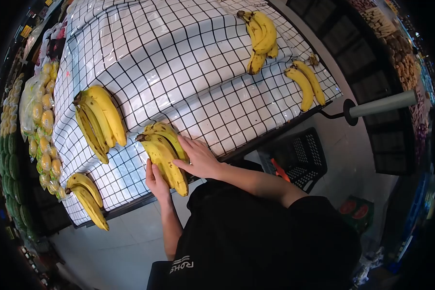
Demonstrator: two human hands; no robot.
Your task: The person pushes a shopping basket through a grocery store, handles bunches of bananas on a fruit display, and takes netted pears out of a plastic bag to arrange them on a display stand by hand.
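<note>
A bunch of bananas (162, 152) with brown specks lies at the front edge of the display, its tips pointing toward me. My left hand (157, 181) grips the bunch from its left side, fingers bent against the peel. From the right, my right hand (198, 157) wraps over the bunch, thumb near the lower part and fingers along the upper right side. Just left of these sits a larger bunch of bananas (101, 118). A smaller pair of bananas (88, 198) rests at the front left corner, tips over the edge.
The display table (179, 63) is covered with checked cloth under clear plastic. Farther right are another banana bunch (261, 36) and two bananas (305, 84). Bagged yellow fruit (46, 121) lines the left side. A black basket (304, 157) stands below the table, near a roll on a holder (382, 104).
</note>
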